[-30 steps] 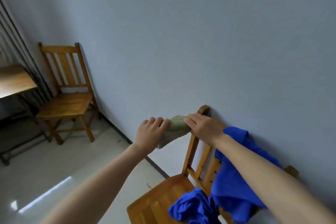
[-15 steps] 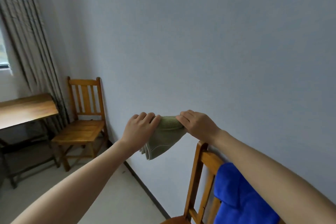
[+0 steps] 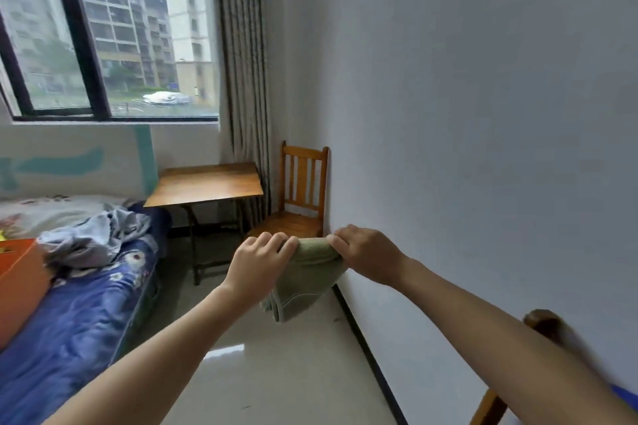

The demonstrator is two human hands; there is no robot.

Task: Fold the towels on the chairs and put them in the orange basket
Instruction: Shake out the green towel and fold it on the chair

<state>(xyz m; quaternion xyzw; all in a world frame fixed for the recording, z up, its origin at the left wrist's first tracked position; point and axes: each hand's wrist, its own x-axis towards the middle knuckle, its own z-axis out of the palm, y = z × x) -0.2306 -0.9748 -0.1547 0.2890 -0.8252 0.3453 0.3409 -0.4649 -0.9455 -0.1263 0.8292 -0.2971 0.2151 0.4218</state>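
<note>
Out front, left hand and right hand pinch the folded green towel, knuckles up.

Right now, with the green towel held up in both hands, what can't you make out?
Head view only:
- orange basket: cut off by the left edge, contents unclear.
- green towel: top corners hidden under the left hand and right hand; layer count unclear.
- near chair: blurred, mostly behind the right forearm and cut by the bottom edge.
- far chair: seat front hidden by the hands and towel.
</note>
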